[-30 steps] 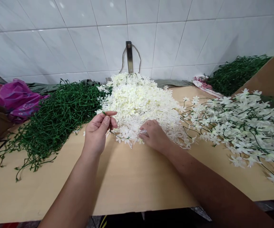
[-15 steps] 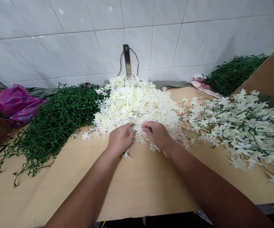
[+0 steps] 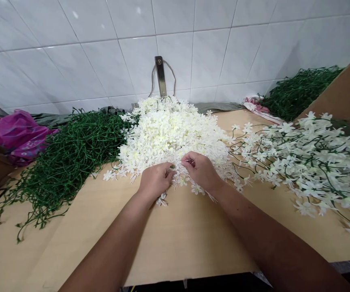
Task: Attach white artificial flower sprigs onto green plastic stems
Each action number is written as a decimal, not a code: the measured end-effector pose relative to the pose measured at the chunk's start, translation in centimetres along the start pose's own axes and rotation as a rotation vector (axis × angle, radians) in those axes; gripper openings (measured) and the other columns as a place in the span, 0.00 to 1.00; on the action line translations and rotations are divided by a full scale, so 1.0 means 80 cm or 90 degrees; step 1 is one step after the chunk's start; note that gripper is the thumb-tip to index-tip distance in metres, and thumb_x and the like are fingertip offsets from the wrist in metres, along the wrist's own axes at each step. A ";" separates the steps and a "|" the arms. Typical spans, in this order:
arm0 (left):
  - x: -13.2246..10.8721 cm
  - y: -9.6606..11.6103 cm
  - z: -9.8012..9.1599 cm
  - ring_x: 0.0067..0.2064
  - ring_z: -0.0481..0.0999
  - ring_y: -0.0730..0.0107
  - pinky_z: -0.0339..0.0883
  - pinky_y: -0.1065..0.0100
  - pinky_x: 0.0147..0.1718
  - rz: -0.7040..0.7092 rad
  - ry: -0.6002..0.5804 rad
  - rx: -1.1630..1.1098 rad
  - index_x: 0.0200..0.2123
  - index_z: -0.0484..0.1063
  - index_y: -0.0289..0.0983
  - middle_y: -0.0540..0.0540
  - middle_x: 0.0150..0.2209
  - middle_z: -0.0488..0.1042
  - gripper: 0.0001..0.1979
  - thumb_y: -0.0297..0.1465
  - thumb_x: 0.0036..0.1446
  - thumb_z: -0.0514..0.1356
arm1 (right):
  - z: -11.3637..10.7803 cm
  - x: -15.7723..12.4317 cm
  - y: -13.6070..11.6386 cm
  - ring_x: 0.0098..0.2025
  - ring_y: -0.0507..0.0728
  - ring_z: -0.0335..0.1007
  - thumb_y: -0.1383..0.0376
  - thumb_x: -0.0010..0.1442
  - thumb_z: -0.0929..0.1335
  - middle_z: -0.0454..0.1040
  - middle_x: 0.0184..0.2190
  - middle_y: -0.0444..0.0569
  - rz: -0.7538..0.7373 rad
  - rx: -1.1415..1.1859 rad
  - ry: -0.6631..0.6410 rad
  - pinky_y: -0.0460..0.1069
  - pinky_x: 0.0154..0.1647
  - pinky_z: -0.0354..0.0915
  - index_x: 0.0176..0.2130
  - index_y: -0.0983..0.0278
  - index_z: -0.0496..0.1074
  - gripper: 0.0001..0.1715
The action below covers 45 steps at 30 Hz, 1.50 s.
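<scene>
A heap of white artificial flower heads [image 3: 169, 125] with thin white stalks lies on the board in front of me. At its near edge, my left hand [image 3: 156, 179] is closed in a pinch, with a bit of green stem [image 3: 172, 166] showing at the fingertips. Just to the right, my right hand [image 3: 201, 170] pinches the thin white stalk of a flower. The fingertips of both hands face each other a short gap apart. Most of what each hand grips is hidden by the fingers. A loose white flower [image 3: 162, 199] lies below my left hand.
Green plastic stems [image 3: 71, 158] are piled on the left, beside a magenta plastic bag [image 3: 20, 134]. White flowers on green stems [image 3: 311, 162] spread across the right. Behind them are more green stems [image 3: 302, 93] and a cardboard flap [image 3: 342, 91]. A tiled wall [image 3: 175, 52] closes the back.
My right hand has risen slightly and my left hand has shifted slightly to the right and down. Both keep their pinch. The view has tilted a little.
</scene>
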State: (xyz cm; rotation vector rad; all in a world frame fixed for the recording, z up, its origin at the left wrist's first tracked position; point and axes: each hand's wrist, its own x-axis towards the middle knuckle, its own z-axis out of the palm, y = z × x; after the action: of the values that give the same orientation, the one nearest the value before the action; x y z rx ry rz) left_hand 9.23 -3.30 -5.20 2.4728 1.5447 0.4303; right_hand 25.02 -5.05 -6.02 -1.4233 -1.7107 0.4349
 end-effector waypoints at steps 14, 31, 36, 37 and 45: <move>0.004 0.008 -0.012 0.16 0.57 0.82 0.49 0.76 0.16 -0.216 0.018 -0.807 0.27 0.70 0.32 0.56 0.14 0.63 0.17 0.37 0.34 0.66 | 0.007 -0.004 -0.016 0.30 0.51 0.65 0.67 0.50 0.64 0.69 0.28 0.48 0.023 0.156 0.041 0.46 0.31 0.64 0.27 0.66 0.67 0.04; -0.001 0.000 -0.005 0.14 0.44 0.86 0.35 0.78 0.13 -0.235 -0.099 -0.981 0.25 0.66 0.34 0.59 0.12 0.50 0.12 0.33 0.40 0.65 | 0.009 -0.008 -0.021 0.34 0.52 0.63 0.71 0.50 0.64 0.68 0.29 0.48 -0.066 0.106 0.062 0.46 0.33 0.64 0.25 0.65 0.65 0.04; -0.001 -0.002 -0.004 0.14 0.44 0.86 0.37 0.78 0.13 -0.234 -0.124 -1.002 0.24 0.64 0.34 0.60 0.12 0.49 0.11 0.32 0.40 0.65 | 0.007 -0.010 -0.025 0.36 0.54 0.63 0.72 0.51 0.63 0.69 0.30 0.50 -0.127 0.023 0.084 0.50 0.40 0.61 0.25 0.65 0.65 0.04; -0.001 -0.003 -0.004 0.14 0.44 0.86 0.37 0.78 0.13 -0.232 -0.125 -1.002 0.24 0.64 0.34 0.60 0.13 0.49 0.11 0.31 0.40 0.64 | 0.006 -0.010 -0.026 0.36 0.54 0.63 0.72 0.51 0.63 0.69 0.30 0.50 -0.133 0.016 0.084 0.50 0.40 0.61 0.25 0.65 0.64 0.04; -0.001 -0.005 -0.002 0.14 0.44 0.86 0.36 0.77 0.13 -0.225 -0.135 -0.990 0.26 0.65 0.34 0.59 0.12 0.51 0.11 0.32 0.41 0.64 | 0.009 -0.013 -0.026 0.37 0.55 0.62 0.71 0.52 0.63 0.68 0.31 0.50 -0.143 0.007 0.081 0.50 0.40 0.60 0.26 0.64 0.64 0.05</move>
State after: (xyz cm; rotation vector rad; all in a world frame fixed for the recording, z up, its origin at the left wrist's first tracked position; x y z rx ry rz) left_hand 8.81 -3.22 -5.15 0.9791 0.8471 0.8159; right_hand 23.14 -6.42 -5.32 -1.2064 -1.7365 0.2253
